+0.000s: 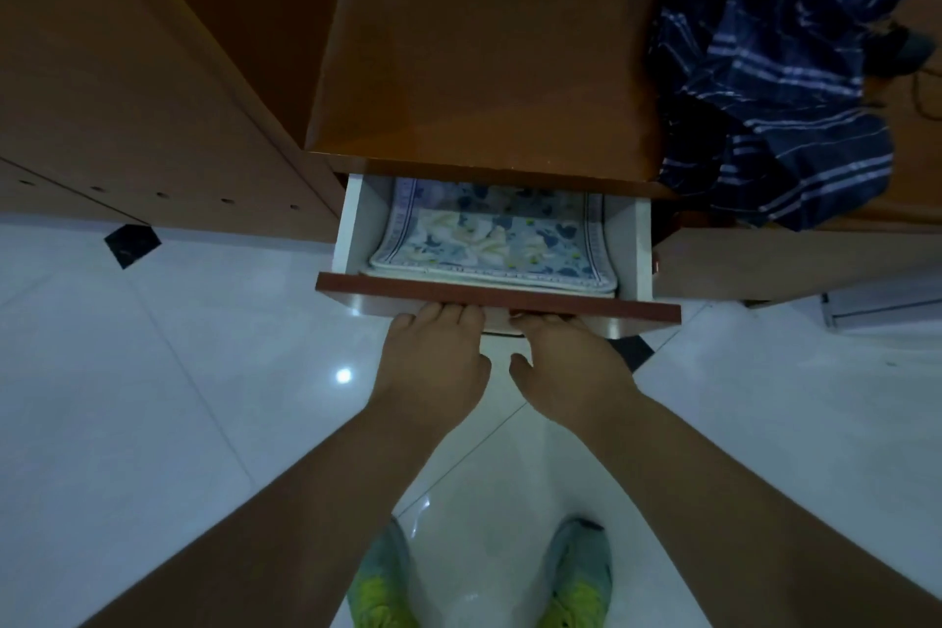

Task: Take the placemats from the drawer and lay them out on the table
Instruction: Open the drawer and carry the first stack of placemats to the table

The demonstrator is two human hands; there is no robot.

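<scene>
Placemats (492,240) flat in drawer (497,297) (crosswise).

fingertips (453,310) — hidden under drawer front (560,303) | placemats (492,240) — rear hidden

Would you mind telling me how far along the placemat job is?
Done: the drawer is partly open. In hand: both hands, left and right, grip its front edge. Left: the placemats lie stacked inside; none is on the table yet.
</scene>
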